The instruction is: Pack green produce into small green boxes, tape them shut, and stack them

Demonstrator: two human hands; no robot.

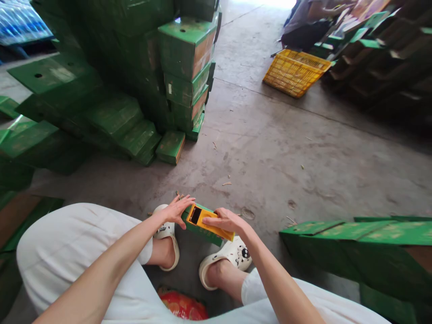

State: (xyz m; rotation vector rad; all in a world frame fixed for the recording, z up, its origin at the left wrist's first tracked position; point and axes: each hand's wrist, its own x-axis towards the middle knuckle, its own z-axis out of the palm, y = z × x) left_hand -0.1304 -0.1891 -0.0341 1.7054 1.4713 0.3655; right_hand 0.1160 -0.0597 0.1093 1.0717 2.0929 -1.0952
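Between my feet, low over the floor, is a narrow green box with pale printing on its side. On top of it lies a yellow handheld tool with a dark rectangular window at its left end; its exact kind does not show. My right hand grips the yellow tool, thumb along its top and fingers over the far side. My left hand is at the box's left end, fingers stretched out and thumb apart, near the tool's window end. I cannot tell whether it touches the box.
Stacked green cartons rise ahead on the left. More green boxes stand close on my right. A yellow crate sits farther off beside a seated person. Something red lies under me, and cream clogs are on my feet.
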